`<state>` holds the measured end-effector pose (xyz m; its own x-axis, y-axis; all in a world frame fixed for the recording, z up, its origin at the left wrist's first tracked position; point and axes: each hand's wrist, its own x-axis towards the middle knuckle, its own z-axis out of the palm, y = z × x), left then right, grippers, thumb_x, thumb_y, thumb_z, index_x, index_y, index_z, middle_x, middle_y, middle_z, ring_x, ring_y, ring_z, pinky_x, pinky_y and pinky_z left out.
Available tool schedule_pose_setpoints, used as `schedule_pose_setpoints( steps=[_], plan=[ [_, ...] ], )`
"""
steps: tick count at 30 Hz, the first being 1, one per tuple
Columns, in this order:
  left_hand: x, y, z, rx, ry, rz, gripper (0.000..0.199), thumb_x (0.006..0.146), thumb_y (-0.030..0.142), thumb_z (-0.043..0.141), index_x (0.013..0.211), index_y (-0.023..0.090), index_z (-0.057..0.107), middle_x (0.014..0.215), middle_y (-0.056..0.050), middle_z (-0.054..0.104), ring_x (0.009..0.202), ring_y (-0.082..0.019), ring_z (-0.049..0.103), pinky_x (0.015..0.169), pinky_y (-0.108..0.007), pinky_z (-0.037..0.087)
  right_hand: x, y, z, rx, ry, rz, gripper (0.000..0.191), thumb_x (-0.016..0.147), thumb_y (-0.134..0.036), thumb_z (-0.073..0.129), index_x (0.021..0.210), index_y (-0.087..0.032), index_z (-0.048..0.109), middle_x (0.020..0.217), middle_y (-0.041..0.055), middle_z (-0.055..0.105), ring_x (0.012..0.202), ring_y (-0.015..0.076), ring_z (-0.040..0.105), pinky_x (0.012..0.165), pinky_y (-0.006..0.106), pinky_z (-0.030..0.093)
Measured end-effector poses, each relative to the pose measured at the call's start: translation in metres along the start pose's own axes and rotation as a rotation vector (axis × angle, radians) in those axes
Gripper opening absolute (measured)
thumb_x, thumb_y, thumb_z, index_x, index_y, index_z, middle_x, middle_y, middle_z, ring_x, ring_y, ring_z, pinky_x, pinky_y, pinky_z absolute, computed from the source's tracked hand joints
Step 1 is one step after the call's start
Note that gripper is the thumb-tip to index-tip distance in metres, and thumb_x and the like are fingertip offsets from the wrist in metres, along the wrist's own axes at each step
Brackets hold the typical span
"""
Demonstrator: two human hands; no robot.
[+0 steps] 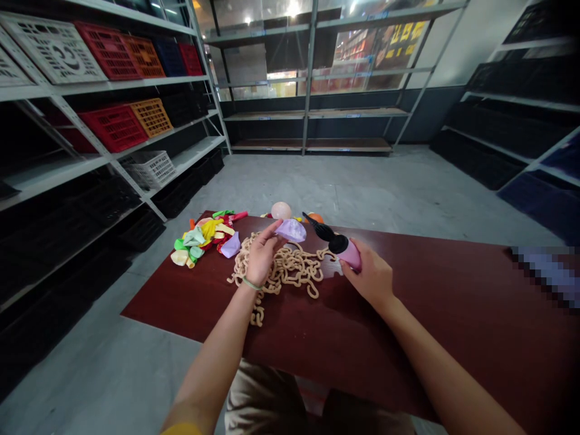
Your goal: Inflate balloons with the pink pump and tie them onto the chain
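My left hand (263, 257) pinches a pale purple balloon (291, 230), limp and hardly filled, between thumb and fingers. A pink hand pump (350, 254) with a black collar and a tapered black nozzle (321, 230) is gripped in my right hand (372, 275). Its nozzle points up and left toward the balloon, apart from it. Under and beside my left hand lies a tangled beige chain of links (290, 269). Further left is a pile of limp balloons (206, 235) in several colours. Another purple balloon (230, 244) lies at the pile's right side.
A pale pink inflated balloon (281, 210) and an orange balloon (316, 217) show at the far edge of the dark red table (317, 338). Shelves with crates (113, 127) stand at left, and a metal rack (308, 115) stands behind. A blurred patch covers something at right.
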<state>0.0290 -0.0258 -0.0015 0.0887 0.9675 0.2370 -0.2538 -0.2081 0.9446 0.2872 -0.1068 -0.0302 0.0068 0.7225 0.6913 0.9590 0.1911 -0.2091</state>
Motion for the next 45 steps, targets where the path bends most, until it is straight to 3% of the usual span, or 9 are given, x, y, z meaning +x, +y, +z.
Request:
schedule_pose_setpoints(
  steps=[7,14,17,23,27,30,33,39,45],
  plan=[
    [-0.005,0.001,-0.009,0.537,0.115,0.449,0.030,0.089,0.016,0.054,0.111,0.023,0.074,0.109,-0.006,0.074,0.100,-0.019,0.069,0.094,-0.035,0.053,0.000,0.000,0.000,-0.016,0.023,-0.012,0.051,0.089,-0.038,0.059,0.135,-0.019,0.049,0.120,0.0094,0.068,0.100,0.0245,0.068,0.083,0.034,0.054],
    [-0.006,-0.007,-0.010,0.385,0.212,0.368,0.009,0.082,0.026,0.067,0.086,0.018,0.071,0.083,-0.002,0.070,0.079,-0.016,0.064,0.077,-0.028,0.050,0.000,0.000,0.001,-0.030,0.022,-0.004,0.050,0.090,-0.040,0.058,0.135,-0.020,0.049,0.119,0.0091,0.069,0.100,0.0242,0.069,0.081,0.034,0.053],
    [-0.003,-0.006,-0.008,0.417,0.203,0.290,0.021,0.087,0.033,0.063,0.072,0.018,0.065,0.071,0.000,0.059,0.070,-0.014,0.056,0.071,-0.026,0.046,0.000,-0.001,0.000,-0.029,0.033,-0.012,0.050,0.089,-0.039,0.059,0.135,-0.020,0.049,0.118,0.0088,0.069,0.100,0.0236,0.069,0.083,0.033,0.053],
    [0.002,-0.002,-0.008,0.577,0.249,0.358,0.026,0.083,0.041,0.067,0.072,0.018,0.069,0.114,-0.009,0.059,0.111,-0.023,0.054,0.100,-0.035,0.040,0.000,-0.002,-0.001,-0.024,0.033,-0.025,0.051,0.089,-0.037,0.060,0.136,-0.021,0.048,0.119,0.0082,0.069,0.101,0.0228,0.068,0.085,0.032,0.053],
    [0.001,0.001,-0.006,0.450,0.164,0.151,0.032,0.087,0.045,0.062,0.071,0.017,0.066,0.081,-0.004,0.063,0.081,-0.017,0.061,0.076,-0.028,0.048,0.000,-0.001,0.000,-0.033,0.025,-0.015,0.050,0.089,-0.039,0.059,0.134,-0.020,0.049,0.118,0.0085,0.069,0.099,0.0231,0.068,0.083,0.033,0.053],
    [0.001,0.001,-0.003,0.233,0.145,-0.172,0.037,0.087,0.052,0.060,0.075,0.017,0.062,0.056,0.002,0.053,0.047,-0.011,0.049,0.045,-0.021,0.036,0.000,0.000,0.000,-0.036,0.033,-0.013,0.050,0.089,-0.039,0.059,0.134,-0.019,0.050,0.117,0.0086,0.069,0.099,0.0232,0.068,0.082,0.032,0.053],
    [0.004,0.002,-0.003,-0.090,0.204,-0.374,0.034,0.089,0.050,0.059,0.077,0.018,0.056,0.052,0.005,0.050,0.037,-0.006,0.039,0.037,-0.018,0.029,-0.001,0.001,0.001,-0.036,0.032,-0.021,0.051,0.089,-0.039,0.059,0.134,-0.019,0.049,0.119,0.0086,0.069,0.100,0.0232,0.068,0.084,0.032,0.052],
    [0.007,0.009,-0.009,-0.550,0.134,-0.367,0.015,0.089,0.020,0.062,0.103,0.015,0.062,0.086,-0.004,0.069,0.074,-0.011,0.068,0.071,-0.023,0.056,-0.003,-0.001,0.001,-0.062,0.000,-0.075,0.052,0.088,-0.040,0.060,0.135,-0.020,0.049,0.120,0.0083,0.068,0.098,0.0234,0.068,0.080,0.031,0.051],
    [0.005,0.008,-0.003,-0.519,0.111,-0.209,0.038,0.085,0.010,0.065,0.120,0.021,0.055,0.111,-0.006,0.070,0.101,-0.014,0.069,0.094,-0.030,0.052,-0.002,-0.008,-0.002,-0.072,-0.079,-0.158,0.050,0.089,-0.043,0.059,0.133,-0.020,0.053,0.111,0.0077,0.070,0.091,0.0226,0.067,0.077,0.031,0.049]
  ],
)
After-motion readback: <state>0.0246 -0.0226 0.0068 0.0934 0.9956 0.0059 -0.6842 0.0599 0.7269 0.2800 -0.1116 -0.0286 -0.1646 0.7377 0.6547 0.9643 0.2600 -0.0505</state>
